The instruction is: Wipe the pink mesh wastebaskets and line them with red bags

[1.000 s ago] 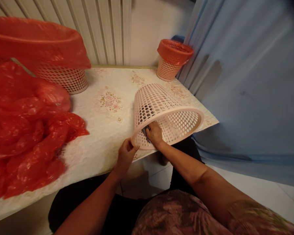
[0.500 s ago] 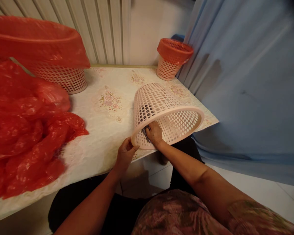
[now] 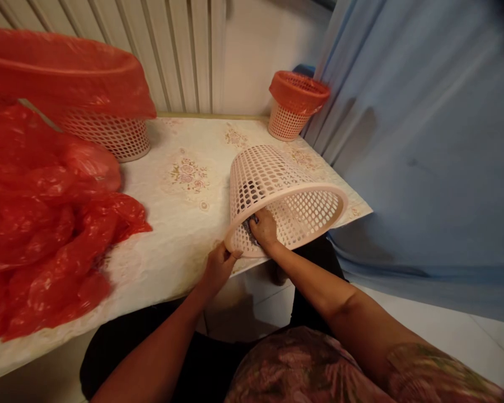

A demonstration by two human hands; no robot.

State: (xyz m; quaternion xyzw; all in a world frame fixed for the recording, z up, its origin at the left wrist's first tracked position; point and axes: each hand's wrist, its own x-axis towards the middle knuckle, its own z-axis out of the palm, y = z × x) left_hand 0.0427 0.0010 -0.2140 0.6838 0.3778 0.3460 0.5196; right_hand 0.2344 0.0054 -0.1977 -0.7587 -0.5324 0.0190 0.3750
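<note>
A pale pink perforated plastic wastebasket (image 3: 273,168) lies on its side near the table's front edge, its mouth facing me. My left hand (image 3: 219,266) pinches its rim at the lower left, thumb on the inner side. Inside the basket, my right hand (image 3: 264,228) is closed on a dark patterned cloth (image 3: 251,228) and presses it against the left inner wall. Only part of the cloth shows past the fingers; some of its dark colour is seen through the holes.
Red plastic bags (image 3: 46,224) lie heaped on the left of the floral-covered table (image 3: 168,224). Behind them stands a wide red-lined basket (image 3: 109,131). A smaller red-lined basket (image 3: 292,120) is at the back right, beside a blue curtain (image 3: 424,168).
Almost nothing differs. Both hands keep their places on the wastebasket, and the view has shifted very slightly.
</note>
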